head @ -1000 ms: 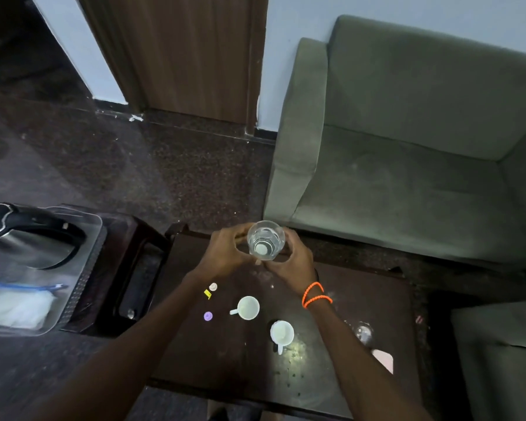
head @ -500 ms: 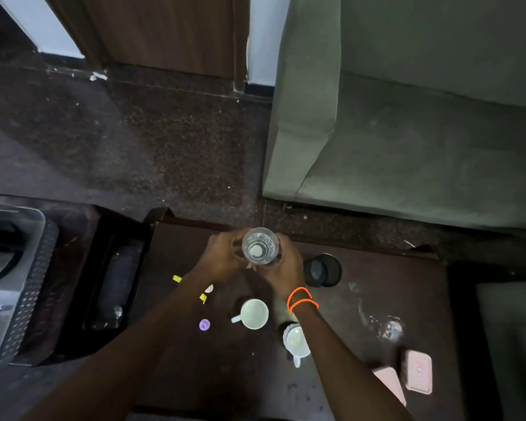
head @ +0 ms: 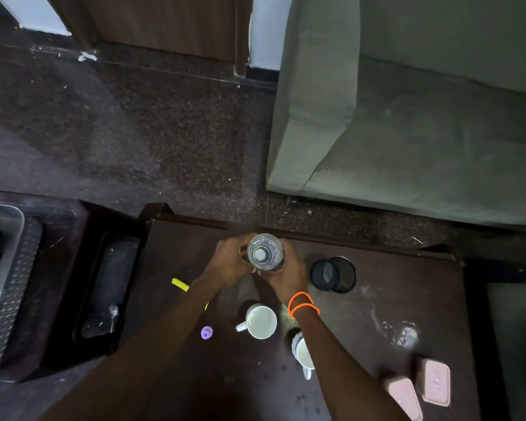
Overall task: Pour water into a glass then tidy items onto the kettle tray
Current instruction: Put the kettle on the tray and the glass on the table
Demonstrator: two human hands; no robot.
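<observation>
Clear plastic bottle [head: 264, 253] is gripped by left hand [head: 231, 262] and right hand [head: 287, 273] near the table's [head: 407, 284] far edge.

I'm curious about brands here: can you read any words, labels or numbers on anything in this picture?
None can be read.
Pink case: a small mark on its lid, too blurred to read.
Clear bottle held in both hands: no label visible from above.
White mugs: no print visible.

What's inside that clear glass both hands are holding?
Looking down into the glass, a small white round thing shows at its centre, perhaps a bottle cap beneath. Both hands cover its sides, so any water level is hidden.
</observation>
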